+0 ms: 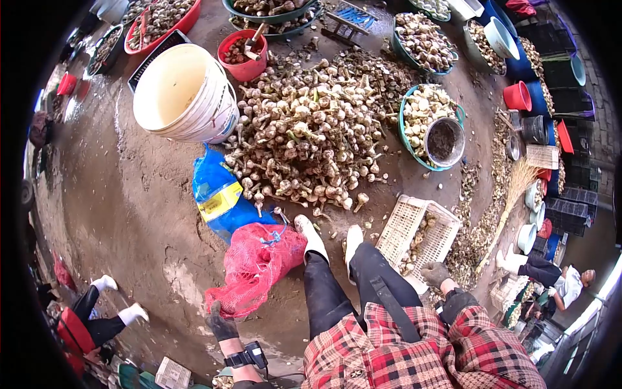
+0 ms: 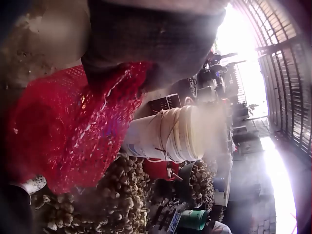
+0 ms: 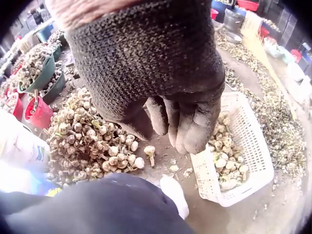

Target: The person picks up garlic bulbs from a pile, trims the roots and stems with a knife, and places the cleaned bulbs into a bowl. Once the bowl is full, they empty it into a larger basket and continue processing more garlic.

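My gloved left hand (image 1: 223,322) grips one end of a red mesh bag (image 1: 253,266), which stretches toward my left boot. In the left wrist view the net (image 2: 68,131) hangs in folds below the dark glove (image 2: 141,44); the fingertips are hidden. A blue bag with a yellow label (image 1: 223,198) lies just beyond the mesh. My gloved right hand (image 1: 435,274) hangs near the white plastic crate (image 1: 447,223), holding nothing. Seen from the right wrist, its fingers (image 3: 195,126) droop loosely curled and overlap the crate's edge. Some garlic bulbs (image 3: 226,161) lie in that crate.
A large heap of garlic (image 1: 311,129) covers the ground ahead. Beside it stand a tall white bucket (image 1: 220,123), a red bucket (image 1: 236,65) and a teal basin (image 1: 405,129) of garlic bearing a metal pot (image 1: 461,139). A straw broom (image 1: 515,194) lies at the right. Other people are at both sides.
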{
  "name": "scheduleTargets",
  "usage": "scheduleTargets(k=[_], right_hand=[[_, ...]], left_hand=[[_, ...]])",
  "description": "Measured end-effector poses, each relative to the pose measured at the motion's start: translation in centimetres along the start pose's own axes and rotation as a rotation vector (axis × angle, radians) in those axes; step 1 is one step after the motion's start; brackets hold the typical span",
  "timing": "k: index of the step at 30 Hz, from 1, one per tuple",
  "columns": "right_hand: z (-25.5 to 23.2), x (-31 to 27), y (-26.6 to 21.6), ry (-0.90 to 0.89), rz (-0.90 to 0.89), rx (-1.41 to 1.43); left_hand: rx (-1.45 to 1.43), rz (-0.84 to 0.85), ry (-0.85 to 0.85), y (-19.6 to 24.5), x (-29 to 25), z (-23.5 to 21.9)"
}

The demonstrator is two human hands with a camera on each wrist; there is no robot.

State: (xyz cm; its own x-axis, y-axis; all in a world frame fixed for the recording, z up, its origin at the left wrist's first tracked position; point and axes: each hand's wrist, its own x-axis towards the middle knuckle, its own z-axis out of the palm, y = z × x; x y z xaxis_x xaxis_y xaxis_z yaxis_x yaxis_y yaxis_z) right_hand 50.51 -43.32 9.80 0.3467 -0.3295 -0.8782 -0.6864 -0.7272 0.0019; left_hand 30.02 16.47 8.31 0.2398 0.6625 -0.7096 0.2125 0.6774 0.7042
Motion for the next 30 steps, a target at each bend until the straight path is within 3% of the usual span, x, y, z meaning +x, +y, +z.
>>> scheduleTargets(k=[3,4,6,8,11,14,16,17,19,23,27,30], right_hand=[[-0.5,0.9,-2.5,0.027,-0.171,-0.181],[0.0,0.3,-5.3,0.062,-0.156,-0.135],[1.5,1.8,-7.6,0.032,-0.348,0.06],[2.1,0.0,-11.0,-0.045,-0.294,0.359],[2.3,-1.0,-9.7,-0.045,-0.277,0.38],[2.6,-1.9,-5.3,-0.014,-0.158,0.345],[3.3,-0.7,1.4,0.025,-0.157,0.254],[3.8,-1.0,3.9,0.035,-0.108,0.37],[2.4,-4.0,3.8,0.078,0.035,0.464],[1.1,-3.8,4.6,0.076,0.09,0.45],[-1.9,-0.7,2.2,0.07,-0.097,0.297],[-4.3,1.5,-0.1,0.038,-0.083,0.487]], left_hand=[[0.08,0.023,-0.03,-0.2,0.3,0.0],[0.059,0.03,-0.007,-0.2,0.4,0.1],[0.044,0.043,0.017,-0.4,1.0,0.0],[0.065,0.018,-0.029,-0.5,2.0,-0.2],[0.201,-0.048,-0.01,-0.3,2.8,1.5],[0.244,0.013,-0.108,-0.8,3.6,4.4],[0.202,0.015,-0.155,-1.3,3.1,8.1],[0.221,-0.009,-0.218,-1.5,3.4,9.2],[0.236,-0.041,-0.284,-2.1,3.2,9.9],[0.445,0.039,-0.297,-2.5,3.2,11.1],[0.566,0.096,-0.219,-2.8,3.0,11.7],[0.699,0.068,-0.126,-2.5,3.5,11.6]])
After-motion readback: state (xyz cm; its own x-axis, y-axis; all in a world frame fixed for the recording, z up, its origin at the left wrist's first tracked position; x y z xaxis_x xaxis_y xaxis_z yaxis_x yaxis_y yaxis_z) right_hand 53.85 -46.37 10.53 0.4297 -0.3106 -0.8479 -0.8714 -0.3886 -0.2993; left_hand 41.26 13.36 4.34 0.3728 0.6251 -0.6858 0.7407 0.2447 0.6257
